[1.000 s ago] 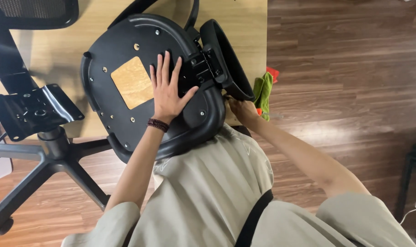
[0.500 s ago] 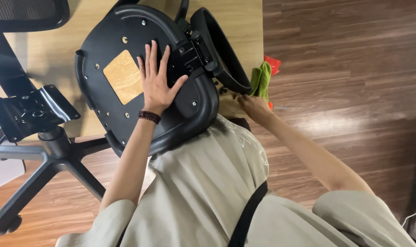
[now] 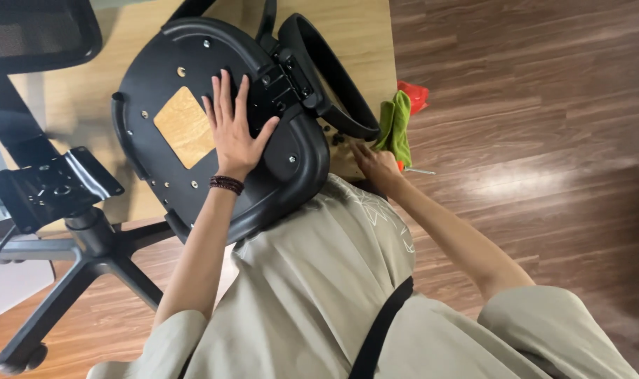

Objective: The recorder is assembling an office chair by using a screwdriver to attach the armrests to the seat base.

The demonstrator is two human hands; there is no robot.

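Observation:
An upturned black chair seat (image 3: 158, 70) lies on a light wooden table (image 3: 365, 28), a bare square of wood (image 3: 185, 126) showing on its underside. My left hand (image 3: 234, 133) rests flat on it with fingers spread, a dark bead bracelet (image 3: 226, 184) on the wrist. A black curved armrest (image 3: 333, 77) is fixed to the seat's right side. My right hand (image 3: 377, 165) reaches to the table edge below the armrest, beside a few small dark screws (image 3: 337, 137). Its fingertips are partly hidden by the seat.
A green cloth (image 3: 397, 126) and a red item (image 3: 412, 95) lie at the table's right edge, with a thin metal tool (image 3: 419, 170) below them. At left stands a black star-shaped chair base (image 3: 88, 249) with its mounting plate (image 3: 49, 186). A mesh backrest (image 3: 31, 31) is at the top left.
The view has shifted slightly. My left hand stays flat on the seat. My right hand has moved from under the green cloth a little left, toward the screws by the armrest.

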